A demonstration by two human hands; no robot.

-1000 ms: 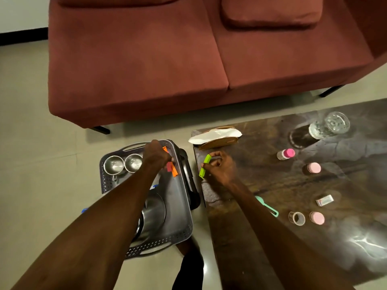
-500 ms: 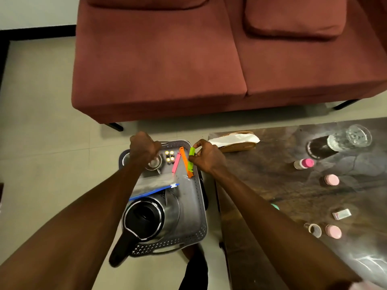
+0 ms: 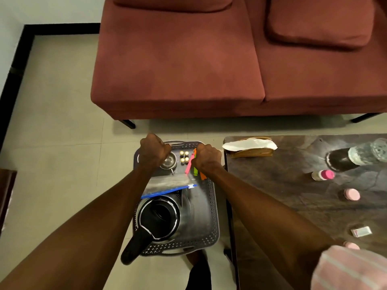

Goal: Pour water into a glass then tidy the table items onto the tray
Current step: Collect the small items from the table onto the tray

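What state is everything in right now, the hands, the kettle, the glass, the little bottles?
Left hand: closed fist over the tray's far end.
Right hand: closed around coloured clips.
Kettle: upright in the tray, lid off.
Glass: upright on the table; contents unclear.
Pink-capped bottle: lying on its side, capped.
Zip bag: lying flat in the tray.

A home living room. A wide red upholstered sofa [image 3: 240,59] on thin dark legs fills the frame from 11 to 2 o'clock, with 1 loose cushion [image 3: 320,19] on its seat at 1 o'clock. The floor [image 3: 58,122] is pale tile edged by a black skirting [image 3: 14,65] along a white wall at 10 o'clock. A low dark marbled coffee table [image 3: 293,195] sits at 3 o'clock, carrying a tissue holder [image 3: 250,147], a drinking glass [image 3: 364,153] and small pink-capped bottles [image 3: 323,175]
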